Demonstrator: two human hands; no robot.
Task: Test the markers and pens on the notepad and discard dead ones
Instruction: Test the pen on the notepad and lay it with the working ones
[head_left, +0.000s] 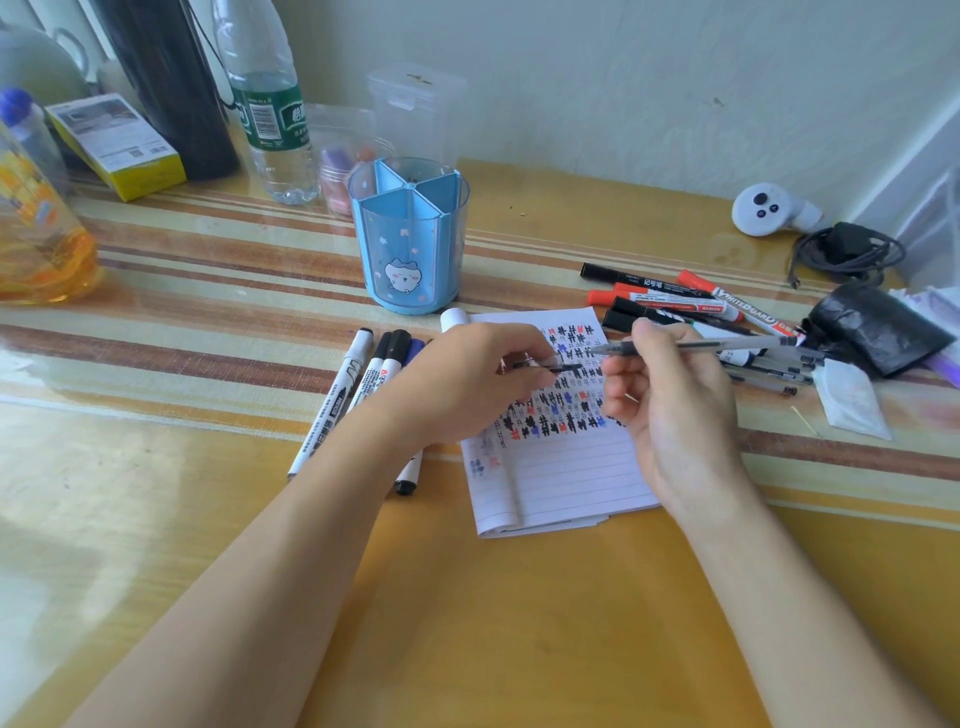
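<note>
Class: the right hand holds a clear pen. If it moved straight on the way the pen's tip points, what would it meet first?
The right hand would likely meet the dark cap pinched in the left hand, just beyond the tip of the pen; depth is unclear.

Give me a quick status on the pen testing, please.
Left hand pinching pen cap over notepad. Right hand holding pen, tip off the page. Blank lines free lower down.
</note>
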